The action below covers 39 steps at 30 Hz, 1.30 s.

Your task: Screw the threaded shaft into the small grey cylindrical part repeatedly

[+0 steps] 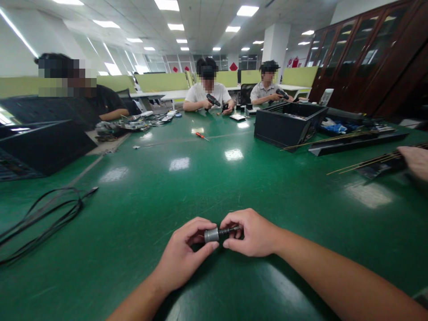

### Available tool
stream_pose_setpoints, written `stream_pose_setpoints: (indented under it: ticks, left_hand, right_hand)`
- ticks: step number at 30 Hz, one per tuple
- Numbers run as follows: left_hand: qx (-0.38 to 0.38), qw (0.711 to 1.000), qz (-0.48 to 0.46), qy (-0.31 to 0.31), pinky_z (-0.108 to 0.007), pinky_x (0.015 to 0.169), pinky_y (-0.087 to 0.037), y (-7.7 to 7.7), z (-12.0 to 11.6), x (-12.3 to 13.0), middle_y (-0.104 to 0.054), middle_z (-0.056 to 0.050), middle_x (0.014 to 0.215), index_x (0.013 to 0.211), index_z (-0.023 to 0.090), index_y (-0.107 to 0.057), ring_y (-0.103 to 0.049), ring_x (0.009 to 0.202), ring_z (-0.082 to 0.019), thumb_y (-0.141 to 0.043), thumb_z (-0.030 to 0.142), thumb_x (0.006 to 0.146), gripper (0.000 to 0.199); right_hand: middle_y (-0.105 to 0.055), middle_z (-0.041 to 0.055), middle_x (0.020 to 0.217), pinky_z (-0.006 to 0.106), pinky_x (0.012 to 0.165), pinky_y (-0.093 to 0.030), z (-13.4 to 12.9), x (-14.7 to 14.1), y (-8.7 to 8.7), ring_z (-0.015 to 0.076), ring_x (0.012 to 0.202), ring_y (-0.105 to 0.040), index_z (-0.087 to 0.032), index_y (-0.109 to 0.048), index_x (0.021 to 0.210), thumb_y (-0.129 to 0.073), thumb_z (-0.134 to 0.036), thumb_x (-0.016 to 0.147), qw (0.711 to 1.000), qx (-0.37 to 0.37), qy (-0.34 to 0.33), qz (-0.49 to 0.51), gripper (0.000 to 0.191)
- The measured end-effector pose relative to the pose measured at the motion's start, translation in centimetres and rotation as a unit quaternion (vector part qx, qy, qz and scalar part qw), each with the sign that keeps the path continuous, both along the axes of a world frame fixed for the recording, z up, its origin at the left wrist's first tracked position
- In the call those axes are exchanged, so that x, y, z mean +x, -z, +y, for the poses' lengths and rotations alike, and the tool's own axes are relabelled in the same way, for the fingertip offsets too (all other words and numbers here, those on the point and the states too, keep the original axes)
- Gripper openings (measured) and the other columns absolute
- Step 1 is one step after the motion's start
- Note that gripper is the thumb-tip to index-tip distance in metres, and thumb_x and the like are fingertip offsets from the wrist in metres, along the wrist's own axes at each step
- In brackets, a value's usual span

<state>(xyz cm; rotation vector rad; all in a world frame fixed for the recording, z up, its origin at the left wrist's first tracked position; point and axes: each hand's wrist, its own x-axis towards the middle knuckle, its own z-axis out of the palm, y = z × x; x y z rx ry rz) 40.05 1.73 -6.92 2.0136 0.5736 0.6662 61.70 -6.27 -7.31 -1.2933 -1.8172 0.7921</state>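
Low in the middle of the head view, a small hole saw (211, 235) lies level between my two hands, just above the green table. It has a grey metal cup at the left, a black coil spring and a thin shank pointing right. My left hand (187, 245) pinches the cup between thumb and fingers. Around the shank end curl the fingers of my right hand (252, 234), with the thumb a little below the shank. The contact of the right fingertips is partly hidden.
Black cables (67, 209) lie at the left beside a black computer case (43, 149). A red screwdriver (200, 135) lies farther back. At the right are another black case (284, 127), thin brass rods (361, 161) and another person's hand (414, 161). Several people sit around the table (160, 187).
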Motion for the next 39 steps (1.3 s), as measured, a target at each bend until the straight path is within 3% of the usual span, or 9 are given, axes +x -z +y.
stream_pose_setpoints:
  ticks: [9,18,39]
  left_hand:
    - [0.001,1.0,-0.015,0.008,-0.029,0.077,-0.06,0.1,-0.2,0.1,-0.065,-0.007,0.101,0.106,0.02,-0.069,-0.067,0.09,-0.018,-0.071,0.022,0.086,0.021]
    - [0.091,0.996,-0.019,-0.014,-0.024,0.072,-0.059,-0.5,-0.6,0.5,-0.066,-0.007,0.099,0.105,0.02,-0.069,-0.067,0.087,-0.017,-0.07,0.018,0.085,0.021]
    - [0.147,0.989,-0.014,-0.014,-0.023,0.07,-0.057,-0.8,-0.9,0.5,-0.068,-0.007,0.097,0.104,0.019,-0.069,-0.067,0.086,-0.016,-0.069,0.017,0.085,0.019]
  right_hand:
    - [-0.065,-0.0017,0.076,0.021,0.062,-0.043,0.2,0.1,-0.1,0.0107,0.064,-0.058,-0.019,-0.069,0.096,-0.072,-0.023,0.079,0.999,0.039,-0.008,-0.033,0.018]
    - [-0.066,-0.0007,0.076,0.021,0.062,-0.042,0.3,0.1,0.0,0.0109,0.064,-0.058,-0.018,-0.069,0.095,-0.071,-0.025,0.083,0.998,0.056,-0.004,-0.035,0.014]
    - [-0.071,0.0008,0.079,0.023,0.066,-0.043,0.1,0.0,-0.3,0.0128,0.068,-0.061,-0.018,-0.071,0.093,-0.068,-0.027,0.088,0.997,0.065,0.003,-0.048,0.011]
